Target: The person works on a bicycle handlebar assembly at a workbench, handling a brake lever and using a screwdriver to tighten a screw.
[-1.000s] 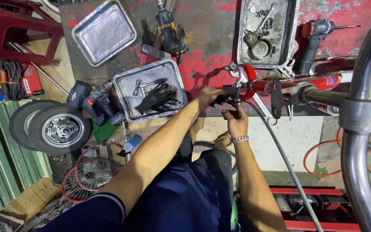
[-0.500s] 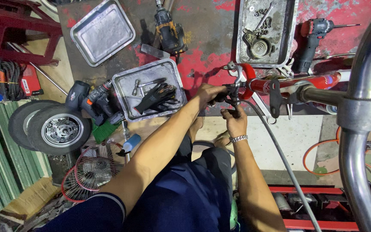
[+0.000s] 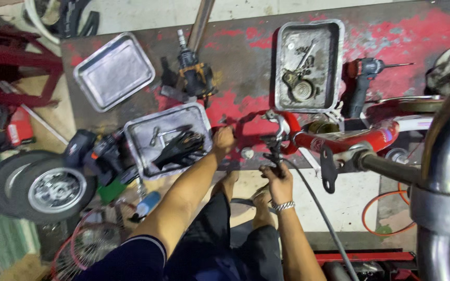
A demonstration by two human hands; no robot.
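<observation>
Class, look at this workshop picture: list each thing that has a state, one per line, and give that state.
Left hand: resting on the bench edge, fingers curled, holding nothing visible.
Right hand: gripping the black cable below the red frame.
Left tray: empty, tilted.
Middle tray: holds black gloves and tools.
Right tray: holds small metal parts.
Red drill: lying down, bit fitted.
Wheel: off, lying flat.

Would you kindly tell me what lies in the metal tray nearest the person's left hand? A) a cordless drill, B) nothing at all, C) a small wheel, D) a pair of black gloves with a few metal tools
D: the tray beside the left hand holds black gloves and a few metal tools.
</observation>
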